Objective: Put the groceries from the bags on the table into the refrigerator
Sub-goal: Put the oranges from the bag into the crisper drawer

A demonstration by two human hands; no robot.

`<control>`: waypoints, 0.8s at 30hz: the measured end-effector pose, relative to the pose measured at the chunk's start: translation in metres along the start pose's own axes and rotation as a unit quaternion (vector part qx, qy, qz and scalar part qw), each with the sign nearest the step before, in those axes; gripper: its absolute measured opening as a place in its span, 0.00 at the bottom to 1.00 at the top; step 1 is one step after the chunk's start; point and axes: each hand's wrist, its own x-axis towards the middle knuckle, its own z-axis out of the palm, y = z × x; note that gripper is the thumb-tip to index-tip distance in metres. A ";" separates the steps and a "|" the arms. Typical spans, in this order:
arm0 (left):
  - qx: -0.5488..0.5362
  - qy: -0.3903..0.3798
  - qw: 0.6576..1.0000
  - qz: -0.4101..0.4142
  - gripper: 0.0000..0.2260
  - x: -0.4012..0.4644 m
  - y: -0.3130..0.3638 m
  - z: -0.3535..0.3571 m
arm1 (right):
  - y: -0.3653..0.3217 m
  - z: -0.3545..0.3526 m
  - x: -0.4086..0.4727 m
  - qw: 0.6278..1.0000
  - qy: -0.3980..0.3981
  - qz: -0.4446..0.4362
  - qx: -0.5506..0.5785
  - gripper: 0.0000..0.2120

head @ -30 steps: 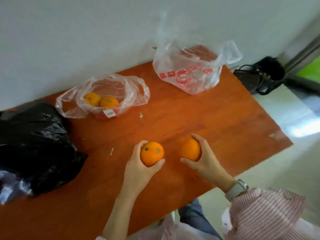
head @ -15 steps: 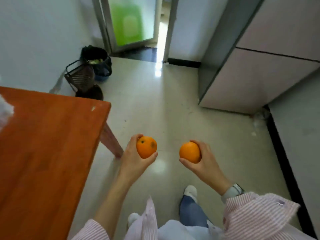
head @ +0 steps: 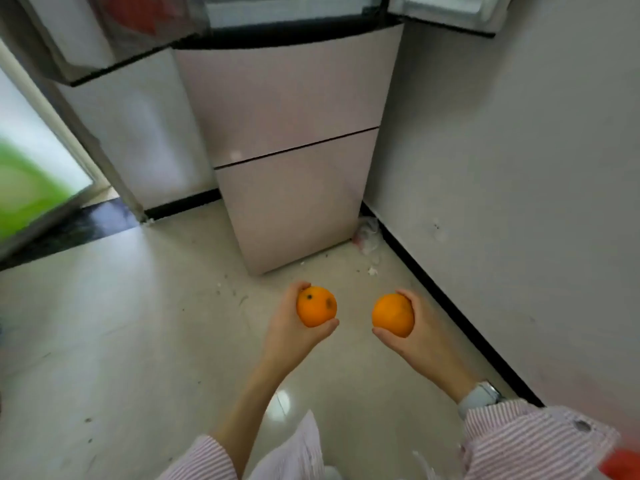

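I stand before a pale pink refrigerator [head: 291, 140] with two shut lower drawers. Its upper doors are swung open at the top of the view; the left door [head: 114, 32] has something red in its shelf, and the right door [head: 446, 10] shows only its lower edge. My left hand [head: 294, 327] grips an orange with dark spots [head: 316, 306]. My right hand [head: 420, 330] grips a second, plain orange [head: 392, 315]. Both oranges hang above the floor, a short way in front of the fridge's base.
A white wall [head: 519, 168] with a black skirting runs close on the right. Crumpled plastic [head: 367, 233] and scraps lie on the floor beside the fridge. A doorway [head: 31, 188] with green beyond it opens on the left. The tiled floor [head: 104, 341] spreads to the left.
The view has swung from the table, across the floor, to face the fridge, now close. Both hands keep hold of their oranges at the same height.
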 end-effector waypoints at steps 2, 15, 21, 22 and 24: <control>0.010 -0.013 1.000 0.018 0.30 0.043 0.020 0.009 | 0.002 -0.019 0.038 1.000 0.014 0.001 0.007 0.34; 0.070 0.060 0.976 0.199 0.29 0.383 0.195 -0.063 | -0.122 -0.123 0.373 0.985 0.100 -0.128 0.050 0.34; 0.026 0.157 0.942 0.295 0.29 0.485 0.309 -0.121 | -0.224 -0.188 0.497 0.953 0.136 -0.260 0.079 0.33; 0.020 0.186 0.932 0.311 0.30 0.500 0.326 -0.132 | -0.242 -0.198 0.517 0.946 0.137 -0.281 0.082 0.33; 0.011 0.242 0.914 0.326 0.31 0.530 0.357 -0.155 | -0.280 -0.218 0.555 0.934 0.145 -0.314 0.092 0.32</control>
